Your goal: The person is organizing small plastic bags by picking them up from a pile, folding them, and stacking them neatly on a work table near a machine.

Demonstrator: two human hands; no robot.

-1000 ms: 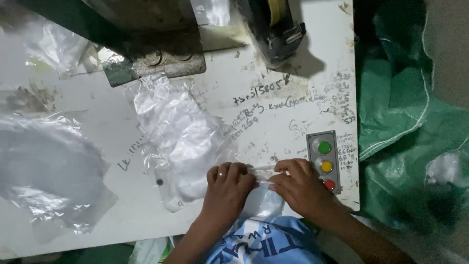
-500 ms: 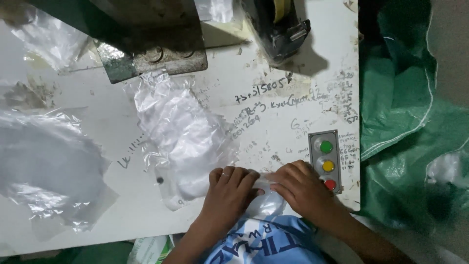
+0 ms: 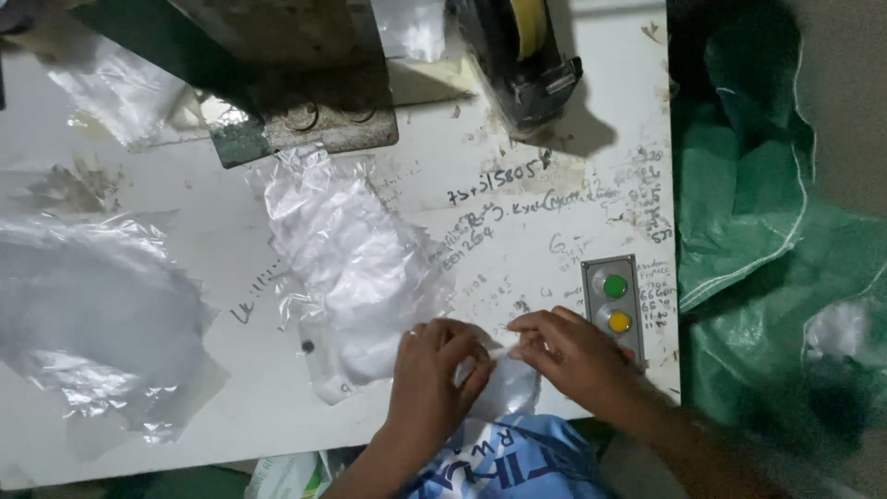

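Head view: clear plastic bag (image 3: 504,383) between left hand (image 3: 434,370) and right hand (image 3: 573,356).

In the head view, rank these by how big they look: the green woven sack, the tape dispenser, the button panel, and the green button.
1. green woven sack, partly cut off by the frame
2. tape dispenser, also cut off at the top
3. button panel
4. green button

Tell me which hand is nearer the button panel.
Right. The right hand lies just left of the button panel, almost touching its lower edge. The left hand is farther left, beyond the right hand, on the clear bag.
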